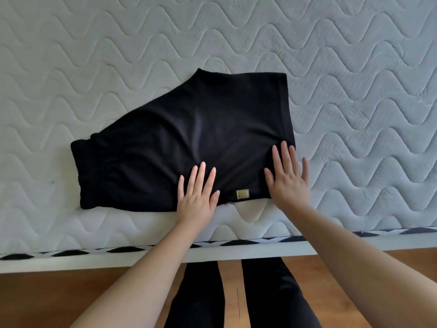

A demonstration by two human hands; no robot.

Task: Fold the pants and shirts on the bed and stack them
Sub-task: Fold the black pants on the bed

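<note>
A black pair of pants (189, 138) is lying folded and flat on the quilted white mattress (354, 67), close to its near edge. The gathered waistband is sitting at the left end, and a small gold label (242, 194) is showing along the near hem.

White quilted mattress (354, 67) with wavy stitching, black folded shorts (189, 133) lying flat near the front edge, nothing fancy.

Bare forearms, no sleeves; left hand (196, 197) and right hand (289, 181) ringless; black trousers (272, 292).
</note>
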